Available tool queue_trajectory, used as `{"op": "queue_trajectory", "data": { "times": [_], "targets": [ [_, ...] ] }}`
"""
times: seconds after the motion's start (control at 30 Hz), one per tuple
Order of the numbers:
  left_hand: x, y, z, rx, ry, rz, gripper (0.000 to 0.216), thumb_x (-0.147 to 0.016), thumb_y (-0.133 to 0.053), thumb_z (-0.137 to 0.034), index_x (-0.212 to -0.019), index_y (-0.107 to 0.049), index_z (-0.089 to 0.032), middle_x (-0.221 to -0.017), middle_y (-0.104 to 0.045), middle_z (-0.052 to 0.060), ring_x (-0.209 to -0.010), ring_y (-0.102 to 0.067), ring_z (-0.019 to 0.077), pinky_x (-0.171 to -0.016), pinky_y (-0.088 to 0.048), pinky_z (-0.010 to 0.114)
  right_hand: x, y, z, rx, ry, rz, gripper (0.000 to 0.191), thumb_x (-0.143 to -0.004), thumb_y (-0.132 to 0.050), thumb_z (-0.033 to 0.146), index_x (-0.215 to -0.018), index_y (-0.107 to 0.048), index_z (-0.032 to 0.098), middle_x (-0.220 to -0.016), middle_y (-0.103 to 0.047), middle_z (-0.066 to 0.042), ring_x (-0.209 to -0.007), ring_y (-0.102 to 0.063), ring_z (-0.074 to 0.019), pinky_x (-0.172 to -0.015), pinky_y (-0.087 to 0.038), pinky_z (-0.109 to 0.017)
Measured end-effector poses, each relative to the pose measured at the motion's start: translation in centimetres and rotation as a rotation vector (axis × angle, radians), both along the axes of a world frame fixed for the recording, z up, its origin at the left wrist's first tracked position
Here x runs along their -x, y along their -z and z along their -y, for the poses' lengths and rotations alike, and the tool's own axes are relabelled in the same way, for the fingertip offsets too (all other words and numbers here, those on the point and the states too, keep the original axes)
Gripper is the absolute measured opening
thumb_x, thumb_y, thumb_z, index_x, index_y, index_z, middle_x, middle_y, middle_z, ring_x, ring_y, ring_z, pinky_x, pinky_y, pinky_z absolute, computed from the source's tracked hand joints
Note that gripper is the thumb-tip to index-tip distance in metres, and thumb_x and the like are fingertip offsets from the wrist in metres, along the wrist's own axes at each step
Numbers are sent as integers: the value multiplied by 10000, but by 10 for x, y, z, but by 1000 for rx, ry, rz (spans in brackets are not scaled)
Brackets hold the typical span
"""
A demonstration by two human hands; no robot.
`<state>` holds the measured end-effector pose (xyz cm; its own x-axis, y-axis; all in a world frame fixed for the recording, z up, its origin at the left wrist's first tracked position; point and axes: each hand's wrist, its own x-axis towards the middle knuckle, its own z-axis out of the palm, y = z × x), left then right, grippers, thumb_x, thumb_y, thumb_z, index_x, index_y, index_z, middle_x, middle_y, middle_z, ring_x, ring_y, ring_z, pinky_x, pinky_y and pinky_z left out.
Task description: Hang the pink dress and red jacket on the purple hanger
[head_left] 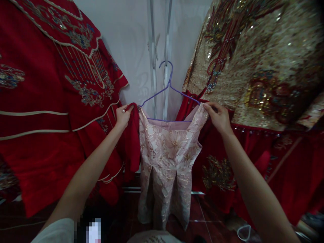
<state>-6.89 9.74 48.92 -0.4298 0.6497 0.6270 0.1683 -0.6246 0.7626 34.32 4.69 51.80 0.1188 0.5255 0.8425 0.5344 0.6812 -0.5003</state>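
A sleeveless pale pink dress (170, 152) with a floral, shiny pattern hangs in front of me on a purple wire hanger (169, 83). My right hand (218, 116) pinches the dress's shoulder at the hanger's right end. At the other end, my left hand (124, 116) is closed on a strip of red cloth (132, 141), which hangs down along the dress's left edge. Whether those left fingers also grip the dress's shoulder I cannot tell. The hanger's hook points up in front of metal uprights, and whether it rests on anything is unclear.
Red embroidered garments (45, 101) hang on the left. To the right hang a gold sequined garment (255, 67) and red skirts with embroidery (219, 172). White metal uprights (153, 60) stand against the pale wall (121, 30). Dark red tiles (199, 216) cover the floor.
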Motion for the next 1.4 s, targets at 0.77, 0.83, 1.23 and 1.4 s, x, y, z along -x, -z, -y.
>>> {"op": "queue_trajectory", "data": {
  "times": [0.77, 0.83, 1.23, 1.4],
  "targets": [
    [-108, 25, 158, -206, 688, -953, 457, -633, -518, -34, -1014, -674, -234, -1027, -721, 50, -1051, -647, 207, -1000, -459, 418, 41, 33, 104, 152, 0, -90, 209, -866, -551, 441, -822, -576, 239, -700, -538, -1, -608, -489, -144, -531, -403, -258],
    [-139, 11, 144, -297, 606, -1024, 462, -626, -526, -18, -1006, -658, -246, -1030, -717, 34, -1168, -581, 231, -1105, -317, 525, 47, 28, 107, 132, 18, -77, 200, -870, -548, 438, -831, -573, 244, -701, -527, 0, -600, -472, -139, -522, -384, -257],
    [-177, 5, 66, -156, 101, -1227, 191, -709, -530, -75, -790, -670, -178, -866, -707, 94, -1017, -645, 265, -994, -421, 451, 12, 23, 108, -21, 259, -177, 244, -875, -516, 466, -844, -574, 231, -692, -512, -7, -593, -472, -160, -544, -391, -288],
    [-148, 7, 89, -164, 279, -1143, 309, -644, -541, -78, -895, -677, -197, -940, -711, 54, -921, -655, 214, -843, -489, 336, -2, 26, 91, -24, 380, -159, 230, -870, -532, 434, -826, -588, 215, -685, -537, 0, -614, -495, -161, -583, -390, -287]
  ]
}}
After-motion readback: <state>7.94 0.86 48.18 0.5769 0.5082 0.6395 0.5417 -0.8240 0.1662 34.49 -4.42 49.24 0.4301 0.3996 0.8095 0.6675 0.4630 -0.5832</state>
